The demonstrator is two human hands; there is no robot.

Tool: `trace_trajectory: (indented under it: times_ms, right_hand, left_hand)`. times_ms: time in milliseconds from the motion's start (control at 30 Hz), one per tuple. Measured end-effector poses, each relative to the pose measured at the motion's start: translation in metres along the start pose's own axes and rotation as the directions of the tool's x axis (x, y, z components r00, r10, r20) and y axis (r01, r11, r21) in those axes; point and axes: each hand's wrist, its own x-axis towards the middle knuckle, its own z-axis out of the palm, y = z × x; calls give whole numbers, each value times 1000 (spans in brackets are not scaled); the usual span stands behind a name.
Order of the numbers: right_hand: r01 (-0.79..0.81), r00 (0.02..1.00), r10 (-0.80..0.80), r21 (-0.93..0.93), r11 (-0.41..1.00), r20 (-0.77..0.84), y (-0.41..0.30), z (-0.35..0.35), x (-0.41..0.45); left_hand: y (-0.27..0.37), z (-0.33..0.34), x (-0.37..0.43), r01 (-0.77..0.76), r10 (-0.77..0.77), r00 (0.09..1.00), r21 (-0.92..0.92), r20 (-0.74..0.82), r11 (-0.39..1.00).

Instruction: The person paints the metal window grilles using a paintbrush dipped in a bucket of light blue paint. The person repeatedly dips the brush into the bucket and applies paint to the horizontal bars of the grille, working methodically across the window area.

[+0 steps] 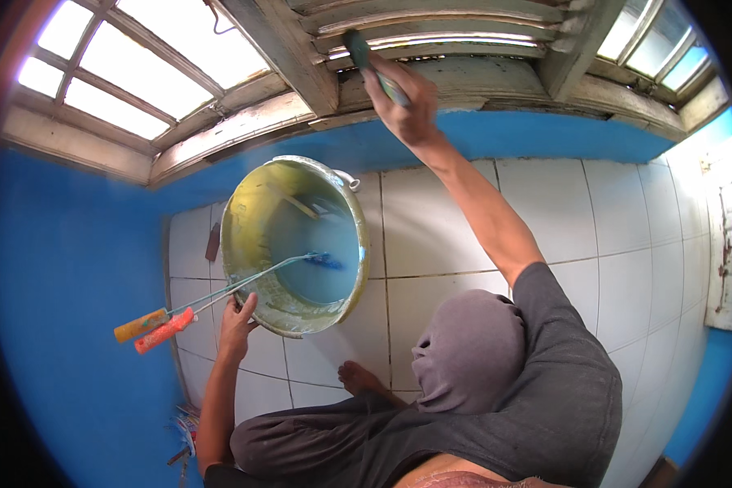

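My right hand (412,107) grips a paintbrush (395,91), its dark bristles up against the left end of the wooden louvre slats (439,30). Low on the left, my left hand (238,332) holds the rim of a large, paint-crusted yellowish bucket (244,219). Cloudy blue liquid (305,229) fills its bottom. Two paint rollers lean over the rim beside my left thumb, one with an orange-yellow handle (140,324), the other with a red-orange handle (165,330). Their blue-stained heads dip into the liquid. A wooden stick (299,203) also stands inside the bucket.
Weathered wooden window frames (232,125) run above a blue wall (79,262). White tiles (439,213) cover the floor. A small brown piece (213,242) lies left of the bucket. Crumpled packaging (186,427) sits at lower left. My bare foot (360,377) rests below the bucket.
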Motion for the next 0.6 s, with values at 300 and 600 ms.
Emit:
trace_trajectory:
  times_ms: [300,600]
  right_hand:
    - [-68,939,80,-49,997,336,2,2,-17]
    - [-161,933,190,-118,980,305,1,9,-13]
  left_hand:
    - [-22,42,20,-209,184,917,-35,-354,977]
    - [-13,53,18,-220,234,882,81,-409,972]
